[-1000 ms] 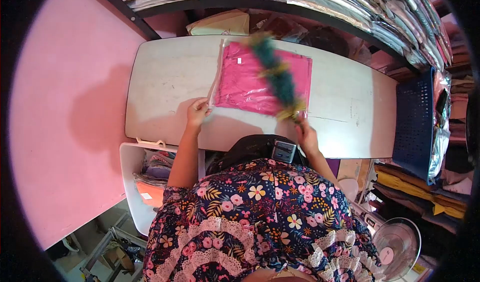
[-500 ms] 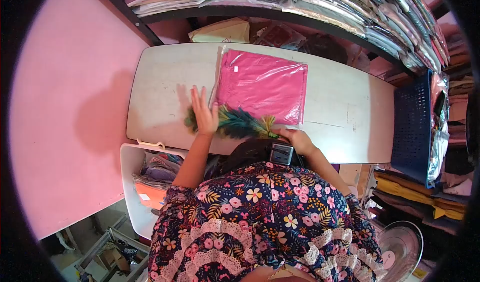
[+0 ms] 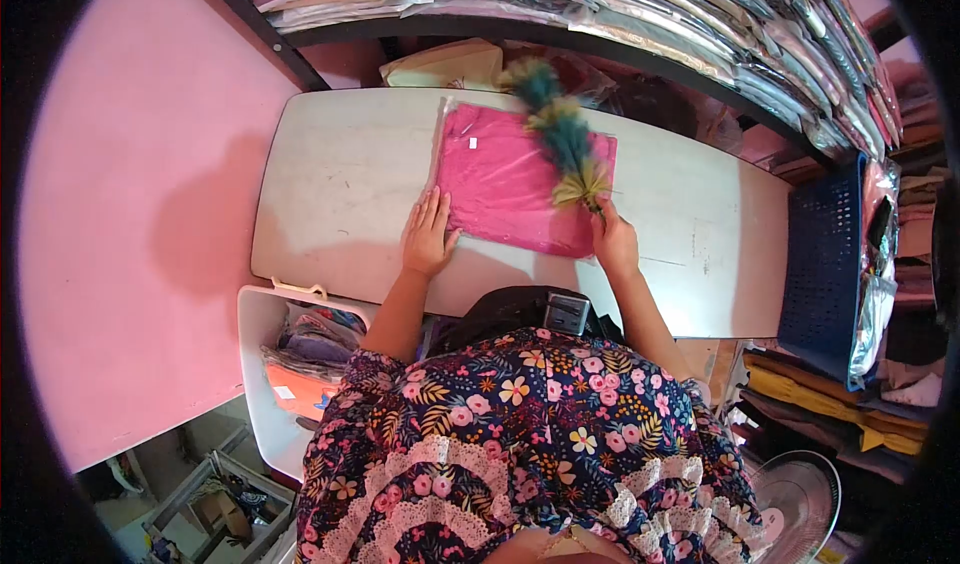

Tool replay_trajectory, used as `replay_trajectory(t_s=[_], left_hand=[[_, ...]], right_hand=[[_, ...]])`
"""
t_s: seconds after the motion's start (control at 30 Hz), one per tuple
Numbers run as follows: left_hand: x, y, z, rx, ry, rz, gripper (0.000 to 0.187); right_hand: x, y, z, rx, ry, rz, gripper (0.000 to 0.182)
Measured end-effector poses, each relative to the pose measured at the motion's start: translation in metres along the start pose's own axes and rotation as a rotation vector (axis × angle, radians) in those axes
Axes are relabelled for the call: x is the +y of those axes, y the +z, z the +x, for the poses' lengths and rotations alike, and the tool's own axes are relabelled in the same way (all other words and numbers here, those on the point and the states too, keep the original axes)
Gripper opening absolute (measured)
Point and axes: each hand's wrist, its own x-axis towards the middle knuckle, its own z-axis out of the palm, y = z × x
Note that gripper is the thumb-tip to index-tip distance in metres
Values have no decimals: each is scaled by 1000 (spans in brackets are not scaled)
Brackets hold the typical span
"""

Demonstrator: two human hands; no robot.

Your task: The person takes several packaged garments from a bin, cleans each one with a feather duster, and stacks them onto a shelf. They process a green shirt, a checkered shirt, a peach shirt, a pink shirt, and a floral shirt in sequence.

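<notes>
A pink folded garment in a clear plastic bag (image 3: 500, 179) lies flat on the white table (image 3: 335, 179), a small white label near its upper left. My left hand (image 3: 430, 232) rests with fingers stretched out at the bag's lower left edge. In my right hand (image 3: 614, 238), closed around the handle end, is a green and yellow feather-type duster (image 3: 565, 139). Its fluffy head points up and away, overlapping the right part of the bag and reaching the table's far edge, slightly smeared by motion.
Shelves of bagged garments (image 3: 680, 39) run along the back. A blue perforated basket (image 3: 825, 254) stands at the table's right end. To the lower left is a white bin (image 3: 255, 364) with packed clothes inside. Folded clothes (image 3: 830, 394) and a fan (image 3: 800, 504) are at lower right.
The duster has swung from lying sideways along the bag's near edge to pointing away over its right side. My right hand moved forward; my left hand shifted slightly right and down onto the bag's edge.
</notes>
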Motion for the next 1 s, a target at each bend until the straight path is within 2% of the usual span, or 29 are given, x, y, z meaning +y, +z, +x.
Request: replay_trajectory(t_s=[0.07,0.13,0.17,0.23,0.27,0.3,0.33,0.4,0.47,0.53,0.57,0.67,0.73,0.83,0.87,0.93,0.97,1.0], left_hand=[[0,0,-4,13,-2,-7,68],[-3,5,-6,23,1,-16,67],[-8,9,-8,-57,-22,21,67],[-6,5,-8,-139,-47,60,67],[-3,4,-8,-54,-21,12,66],[0,1,-7,32,5,-35,66],[0,2,-7,34,4,-32,66],[-1,5,-7,57,27,-34,66],[-2,5,-7,56,33,-36,66],[-1,6,-7,50,40,-48,66],[-2,6,-8,36,30,-30,66],[0,5,-8,38,24,-34,66],[3,1,-9,52,23,-51,66],[4,0,-8,39,21,-76,64],[4,0,-8,41,21,-73,64],[4,0,-7,39,34,-72,64],[4,1,-7,36,20,-72,65],[4,1,-7,33,6,-72,65]], right_hand=[[0,2,-4,38,-63,88,30],[-10,-4,-17,-166,-299,68,29],[-18,-10,-23,-239,-390,25,27],[-22,-6,-25,-262,-322,-43,27],[-23,-4,-26,-286,-254,-109,26],[-21,2,-22,-200,-181,-134,26],[-18,4,-17,-200,-184,-132,26],[-16,6,-7,-38,-22,-57,27],[-17,-1,-11,-60,-15,-48,29],[-9,-5,-27,-143,-272,55,31],[-1,-5,-36,-230,-323,-41,32],[19,-10,-53,-231,-282,-124,30],[43,-7,-52,-103,-88,-55,30],[40,-18,-48,98,29,17,29],[38,-19,-52,102,34,16,29],[35,-19,-66,44,-96,150,30],[40,-15,-75,4,-219,119,30],[35,-21,-85,-156,-216,35,30]])
